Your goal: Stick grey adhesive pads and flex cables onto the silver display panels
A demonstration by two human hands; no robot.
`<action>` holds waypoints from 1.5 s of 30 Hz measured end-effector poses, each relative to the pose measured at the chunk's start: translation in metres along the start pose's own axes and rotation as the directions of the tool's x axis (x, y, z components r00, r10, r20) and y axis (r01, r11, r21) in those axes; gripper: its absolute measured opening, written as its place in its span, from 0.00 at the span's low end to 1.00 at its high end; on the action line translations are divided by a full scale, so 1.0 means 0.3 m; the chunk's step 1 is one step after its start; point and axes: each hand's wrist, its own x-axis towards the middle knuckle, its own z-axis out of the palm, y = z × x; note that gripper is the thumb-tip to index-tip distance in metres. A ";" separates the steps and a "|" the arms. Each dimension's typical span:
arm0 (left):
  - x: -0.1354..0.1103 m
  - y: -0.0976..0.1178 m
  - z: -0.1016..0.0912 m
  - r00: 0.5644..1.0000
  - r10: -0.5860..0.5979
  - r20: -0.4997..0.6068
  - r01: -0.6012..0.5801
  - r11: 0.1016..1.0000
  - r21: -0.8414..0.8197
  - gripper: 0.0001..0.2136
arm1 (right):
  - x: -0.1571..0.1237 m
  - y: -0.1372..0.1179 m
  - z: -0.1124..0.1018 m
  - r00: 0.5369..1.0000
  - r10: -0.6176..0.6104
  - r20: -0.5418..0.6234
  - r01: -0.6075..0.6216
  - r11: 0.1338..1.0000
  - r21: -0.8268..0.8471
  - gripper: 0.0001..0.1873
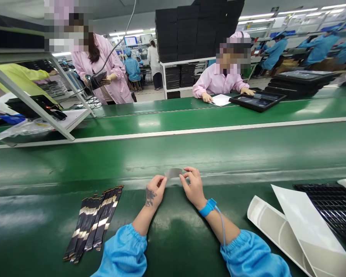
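A small grey, shiny strip [174, 173] is stretched between my two hands, just over the green bench. My left hand [156, 189] pinches its left end between thumb and fingers. At the other end, my right hand [193, 185] has thumb and forefinger closed on the strip's edge. A blue wrist strap [208, 207] with a thin cord sits on my right wrist. To the left of my hands lies a bunch of flat black flex cables [93, 221] with gold-coloured ends and light bands.
White sheets [308, 227] and a black gridded tray [331, 207] lie at the right. A white rail [173, 133] runs across the bench. Beyond it, a seated person in pink touches a black tray [258, 100]; another stands holding a dark device. A metal shelf frame [31, 102] stands at left.
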 end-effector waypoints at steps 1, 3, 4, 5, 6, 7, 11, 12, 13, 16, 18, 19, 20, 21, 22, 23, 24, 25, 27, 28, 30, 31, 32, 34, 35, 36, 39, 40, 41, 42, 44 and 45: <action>0.002 -0.004 0.001 1.000 -0.009 -0.015 0.009 1.000 0.004 0.11 | 0.000 0.001 0.001 1.000 0.008 -0.005 -0.008 1.000 -0.004 0.09; 0.001 -0.005 0.002 1.000 -0.012 -0.019 0.012 1.000 0.006 0.12 | -0.001 0.000 0.002 1.000 0.006 -0.005 -0.006 1.000 -0.004 0.09; -0.002 -0.003 0.004 1.000 -0.005 -0.001 0.005 1.000 0.003 0.11 | -0.002 -0.002 0.004 1.000 -0.003 0.001 0.003 1.000 0.000 0.09; -0.006 0.000 0.005 1.000 0.003 0.026 -0.003 1.000 -0.003 0.11 | -0.003 -0.004 0.005 1.000 -0.012 0.009 0.012 1.000 0.004 0.09; -0.009 0.003 0.007 0.999 0.010 0.053 -0.010 1.000 -0.009 0.11 | -0.005 -0.006 0.006 1.000 -0.018 0.015 0.018 1.000 0.008 0.09; -0.011 0.004 0.008 0.997 0.012 0.071 -0.011 1.000 -0.015 0.11 | -0.005 -0.006 0.007 1.000 -0.019 0.018 0.018 1.000 0.009 0.09; -0.002 -0.008 0.003 0.999 -0.036 0.016 0.036 0.999 -0.019 0.12 | -0.001 0.005 0.005 1.000 0.021 0.001 -0.021 1.000 -0.004 0.09; 0.001 -0.011 0.001 0.999 -0.048 -0.004 0.048 0.999 -0.019 0.12 | 0.000 0.007 0.004 1.000 0.025 -0.001 -0.025 1.000 -0.005 0.09; 0.003 -0.013 0.000 0.998 -0.054 -0.013 0.054 0.998 -0.020 0.12 | 0.000 0.008 0.004 1.000 0.023 0.001 -0.023 1.000 -0.005 0.09; -0.001 -0.012 0.003 0.998 -0.056 0.008 0.056 0.998 -0.033 0.12 | -0.003 0.005 0.006 1.000 -0.002 0.015 0.002 1.000 0.005 0.09; -0.004 -0.013 0.006 0.998 -0.065 0.016 0.066 0.997 -0.042 0.12 | -0.004 0.006 0.008 1.000 -0.005 0.013 0.005 1.000 0.009 0.09; -0.003 -0.016 0.007 0.997 -0.075 0.009 0.076 0.996 -0.045 0.12 | -0.004 0.009 0.009 1.000 0.002 0.008 -0.002 1.000 0.008 0.10; -0.001 -0.021 0.007 0.996 -0.088 -0.002 0.088 0.995 -0.047 0.12 | -0.003 0.013 0.010 1.000 0.011 0.003 -0.011 1.000 0.007 0.10; 0.002 -0.027 0.007 0.995 -0.099 -0.015 0.098 0.994 -0.047 0.13 | -0.002 0.017 0.010 1.000 0.020 -0.001 -0.020 1.000 0.006 0.10; 0.006 -0.033 0.006 0.994 -0.108 -0.026 0.106 0.993 -0.047 0.13 | -0.001 0.022 0.010 1.000 0.027 -0.003 -0.027 1.000 0.006 0.11; 0.009 -0.039 0.005 0.993 -0.112 -0.032 0.110 0.993 -0.046 0.13 | 0.000 0.026 0.010 1.000 0.030 -0.002 -0.030 1.000 0.007 0.11; 0.011 -0.043 0.005 0.993 -0.113 -0.034 0.111 0.993 -0.045 0.13 | 0.001 0.028 0.010 1.000 0.031 -0.002 -0.031 0.999 0.008 0.11; 0.012 -0.045 0.004 0.993 -0.110 -0.034 0.109 0.993 -0.043 0.13 | 0.001 0.030 0.010 1.000 0.031 -0.002 -0.031 0.999 0.009 0.11; 0.011 -0.040 0.004 0.994 -0.101 -0.031 0.099 0.994 -0.040 0.12 | 0.001 0.028 0.010 1.000 0.031 -0.006 -0.031 0.999 0.009 0.10; 0.008 -0.034 0.004 0.995 -0.093 -0.029 0.092 0.995 -0.039 0.12 | 0.001 0.026 0.010 1.000 0.029 -0.008 -0.029 1.000 0.009 0.10; -0.001 -0.014 0.005 0.997 -0.070 -0.021 0.070 0.997 -0.036 0.12 | -0.001 0.017 0.009 1.000 0.016 -0.009 -0.016 1.000 0.008 0.10; -0.007 -0.003 0.006 0.998 -0.054 -0.010 0.054 0.998 -0.035 0.12 | -0.003 0.011 0.009 1.000 0.004 -0.007 -0.004 1.000 0.009 0.10; -0.014 0.007 0.008 0.999 -0.036 0.006 0.036 0.999 -0.035 0.11 | -0.005 0.006 0.010 1.000 -0.010 -0.005 0.010 1.000 0.010 0.09; -0.024 0.020 0.012 0.999 -0.003 0.054 0.005 0.999 -0.040 0.10 | -0.008 -0.001 0.010 0.999 -0.038 0.003 0.038 0.999 0.014 0.09; -0.027 0.021 0.014 0.997 0.006 0.073 -0.003 0.999 -0.044 0.10 | -0.008 -0.002 0.009 0.999 -0.047 0.007 0.047 0.999 0.014 0.09; -0.026 0.019 0.014 0.997 0.005 0.079 -0.002 0.999 -0.045 0.10 | -0.007 -0.002 0.009 0.999 -0.050 0.007 0.050 0.999 0.011 0.09; -0.014 -0.001 0.009 0.999 -0.037 0.024 0.038 0.999 -0.038 0.11 | -0.001 0.004 0.006 0.999 -0.032 -0.013 0.032 0.999 -0.008 0.09; -0.009 -0.008 0.007 0.999 -0.052 0.001 0.052 0.998 -0.035 0.11 | 0.001 0.006 0.006 0.999 -0.028 -0.021 0.027 1.000 -0.013 0.09; -0.006 -0.012 0.006 0.998 -0.062 -0.012 0.062 0.998 -0.034 0.12 | 0.002 0.007 0.006 0.999 -0.028 -0.024 0.028 0.999 -0.015 0.09; -0.005 -0.015 0.005 0.998 -0.066 -0.011 0.065 0.997 -0.035 0.11 | 0.002 0.006 0.006 0.999 -0.034 -0.022 0.034 0.999 -0.013 0.09; -0.007 -0.015 0.009 0.998 -0.063 0.030 0.064 0.997 -0.045 0.11 | 0.001 0.004 0.007 0.999 -0.052 -0.010 0.052 0.999 -0.007 0.09; -0.008 -0.015 0.012 0.997 -0.062 0.054 0.065 0.997 -0.052 0.10 | 0.000 0.004 0.007 0.998 -0.056 -0.006 0.056 0.998 -0.006 0.09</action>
